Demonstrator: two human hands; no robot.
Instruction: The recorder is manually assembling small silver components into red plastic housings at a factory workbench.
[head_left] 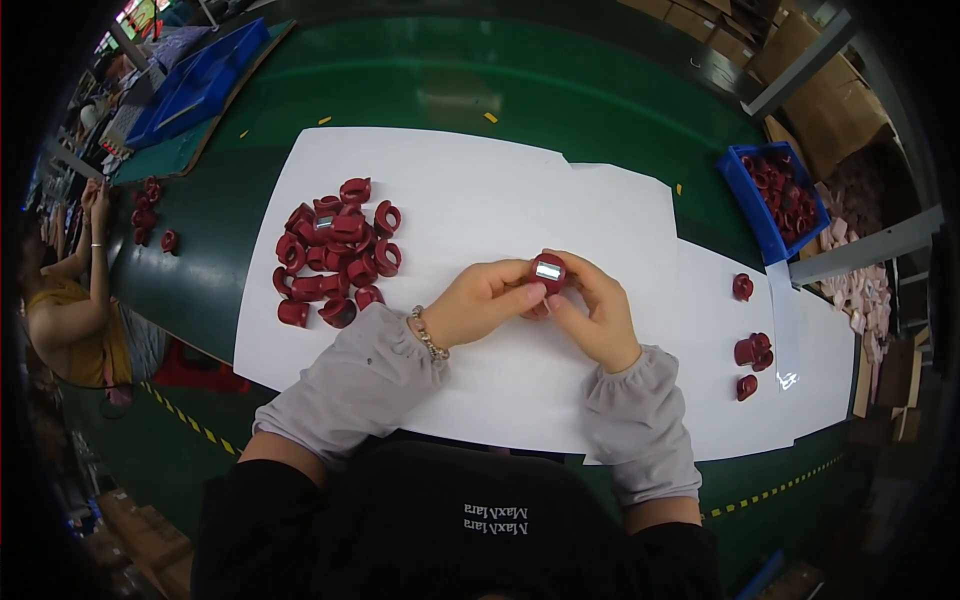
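Observation:
Between both hands, above the white paper [480,385], is a small dark red ring-shaped piece [547,284] with a shiny silver rectangle facing up. My left hand [484,303] pinches it from the left with thumb and fingers. From the other side my right hand [598,313] grips it too, its thumb at the lower edge. To the left lies a heap of similar red ring-shaped pieces [325,258], one showing a silver patch. A few more red pieces [753,350] sit apart at the right of the paper.
A blue bin [768,245] full of red pieces stands at the back right, beside a metal post [868,248] and a pile of pale pink pieces [862,300]. Another person [85,300] works at the far left near several red pieces [145,218]. Blue trays [200,85] lie behind.

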